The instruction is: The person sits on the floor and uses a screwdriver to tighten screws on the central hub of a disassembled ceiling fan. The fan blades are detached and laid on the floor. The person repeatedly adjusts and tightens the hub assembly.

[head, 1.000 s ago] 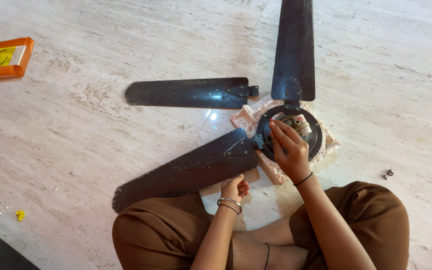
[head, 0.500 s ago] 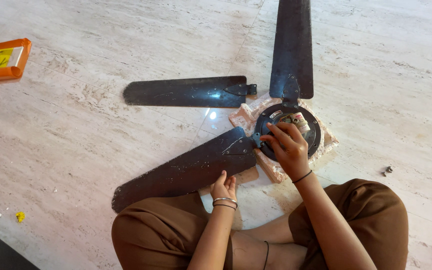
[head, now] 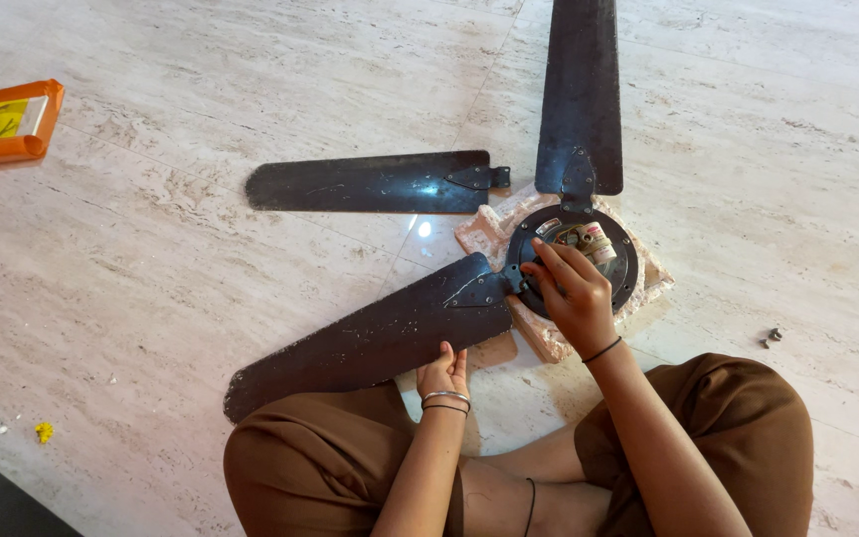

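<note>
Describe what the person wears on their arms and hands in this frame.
Both forearms are bare, with no sleeves or gloves. The left hand has a silver bangle beside a thin dark band at the wrist. The right hand has one thin black band at the wrist.

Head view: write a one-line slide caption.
Seated on a marble floor, right hand on a ceiling fan motor hub, left hand at a dark blade; one blade lies detached.

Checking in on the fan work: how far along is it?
One blade already lies loose on the floor. The right hand works at the hub where the near blade joins; the left hand steadies that blade. The far blade remains on the hub.
</note>
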